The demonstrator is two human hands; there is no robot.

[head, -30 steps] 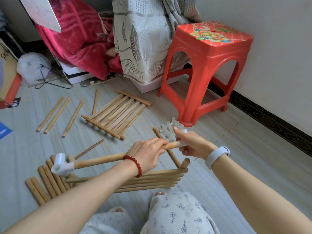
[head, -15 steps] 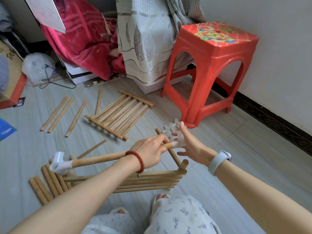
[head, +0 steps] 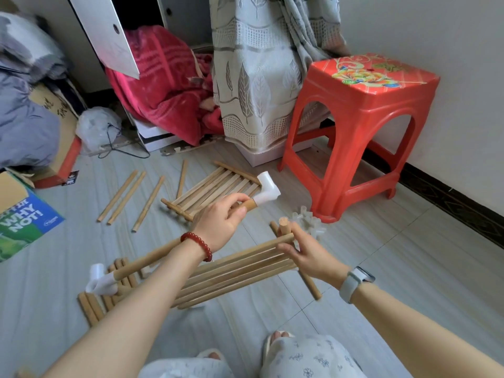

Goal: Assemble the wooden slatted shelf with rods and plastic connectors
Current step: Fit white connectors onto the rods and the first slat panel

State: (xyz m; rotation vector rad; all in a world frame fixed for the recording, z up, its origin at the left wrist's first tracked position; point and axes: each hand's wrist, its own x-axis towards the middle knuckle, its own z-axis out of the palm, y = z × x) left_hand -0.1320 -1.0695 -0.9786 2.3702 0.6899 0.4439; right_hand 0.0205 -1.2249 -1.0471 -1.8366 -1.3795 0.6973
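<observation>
Head view, and the left hand (head: pixel 222 223) has its grip clenched around a wooden rod (head: pixel 152 259), holding it off the floor. That rod carries a white plastic connector (head: pixel 266 190) on its far end and another connector (head: pixel 101 281) on its near-left end, so its long axis runs from lower left up to upper right. Just below and to the right, the right hand (head: pixel 308 253) pinches the end of the slatted panel (head: pixel 234 271), fingers curled on the outer slats beside the upright peg (head: pixel 283 226) of its crossbar. That peg is the one to watch: it stands below and slightly right of the far connector, near but apart. My read: the left hand is nearer and must bring the connector's open socket down onto it. Spare connectors (head: pixel 309 223) wait by the red stool (head: pixel 360 126).
</observation>
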